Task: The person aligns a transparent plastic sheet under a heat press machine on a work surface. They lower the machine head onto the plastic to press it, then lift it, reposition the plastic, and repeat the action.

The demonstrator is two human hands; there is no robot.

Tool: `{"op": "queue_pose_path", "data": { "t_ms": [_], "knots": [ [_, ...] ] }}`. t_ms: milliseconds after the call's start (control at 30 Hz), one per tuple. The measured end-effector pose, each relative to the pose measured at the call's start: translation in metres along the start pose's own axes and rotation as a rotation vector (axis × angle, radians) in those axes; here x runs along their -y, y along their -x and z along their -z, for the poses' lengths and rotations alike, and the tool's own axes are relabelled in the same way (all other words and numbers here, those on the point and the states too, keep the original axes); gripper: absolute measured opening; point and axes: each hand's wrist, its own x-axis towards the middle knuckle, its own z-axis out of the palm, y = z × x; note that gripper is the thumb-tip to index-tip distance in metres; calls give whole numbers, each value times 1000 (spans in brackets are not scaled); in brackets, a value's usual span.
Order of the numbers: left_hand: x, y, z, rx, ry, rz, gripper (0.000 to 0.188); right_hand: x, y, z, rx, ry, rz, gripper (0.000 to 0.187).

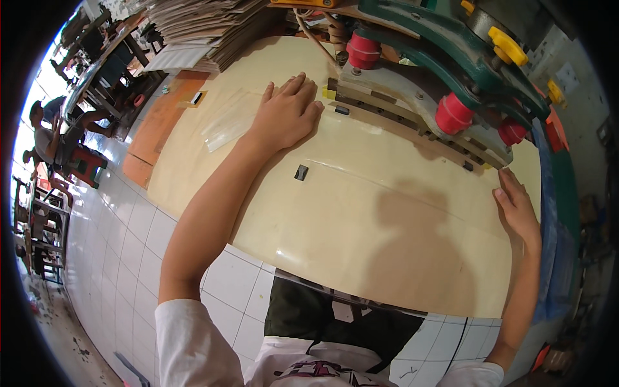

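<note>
My left hand (289,111) lies on a glossy cream sheet (277,213), fingers stretched forward and thumb apart, near the left end of a long metal bar (393,111). The bar belongs to a green machine (445,48) with red cylinders (454,114) and yellow knobs (507,45). My right hand (519,209) rests at the sheet's right side, its fingers extended toward the bar's right end; whether they touch it I cannot tell. Nothing shows in either hand. Small black pieces lie on the sheet, one (301,172) below my left hand, another (342,110) beside the bar.
Clear plastic strips (219,132) lie left of my left forearm. Beyond them is a small black-and-white block (196,99) on an orange board (171,122). A tall stack of flat sheets (200,32) stands at the back. Another person (55,135) sits far left, across the tiled floor (122,226).
</note>
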Motion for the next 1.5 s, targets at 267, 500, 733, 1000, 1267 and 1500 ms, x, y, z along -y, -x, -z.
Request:
{"op": "queue_pose_path", "data": {
  "t_ms": [267, 500, 733, 1000, 1267, 1500],
  "knots": [
    [6, 4, -6, 39, -61, 24, 51, 13, 1, -32, -132, -21, -29, 58],
    [7, 5, -10, 66, -94, 34, 55, 7, 7, -36, -115, 26, -48, 58],
    [12, 3, -11, 86, -114, 32, 55, 15, 8, -33, -140, -14, -36, 55],
    [7, -2, -3, 120, -108, 72, 52, 9, 9, -31, -146, 19, 7, 59],
    [5, -6, -4, 221, -111, 115, 54, 6, 12, -36, -154, 58, -22, 62],
    [9, -6, -5, 212, -136, 83, 53, 6, 13, -37, -146, 79, -37, 64]
  ]
}}
